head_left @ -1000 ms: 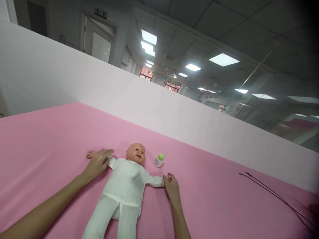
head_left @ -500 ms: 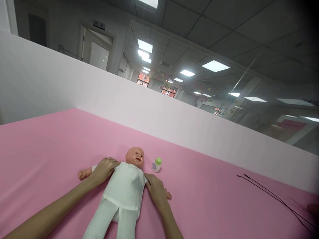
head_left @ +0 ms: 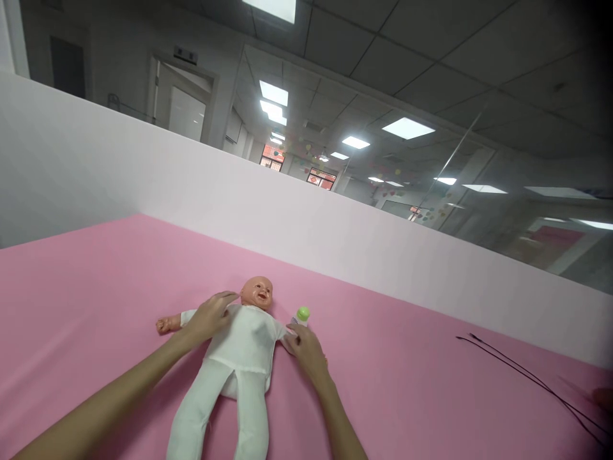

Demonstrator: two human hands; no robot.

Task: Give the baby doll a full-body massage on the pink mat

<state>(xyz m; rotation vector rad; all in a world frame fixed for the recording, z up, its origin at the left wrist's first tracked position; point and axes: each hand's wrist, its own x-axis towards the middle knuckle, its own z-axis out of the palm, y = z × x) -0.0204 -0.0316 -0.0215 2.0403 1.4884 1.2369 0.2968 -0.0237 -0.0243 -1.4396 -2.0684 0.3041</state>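
Observation:
A baby doll (head_left: 245,338) with a white cloth body lies on its back on the pink surface, its bare head away from me. My left hand (head_left: 211,317) rests over its shoulder on the left, fingers stretched toward the neck beside the head. On the other side my right hand (head_left: 306,346) lies over the doll's other arm, fingertips near the sleeve and slightly apart. That hand hides most of the doll's forearm. Just beyond it stands a small bottle (head_left: 303,314) with a green cap, its lower part partly covered by my fingers.
Thin black cables (head_left: 527,375) lie on the pink surface (head_left: 393,377) at the right. A low white wall (head_left: 306,220) runs along the back, with glass above it. A dark blurred shape shows at the far right edge.
My left hand has slid up toward the doll's neck. My right hand has shifted slightly up and right, now partly covering the bottle. More of the doll's legs shows.

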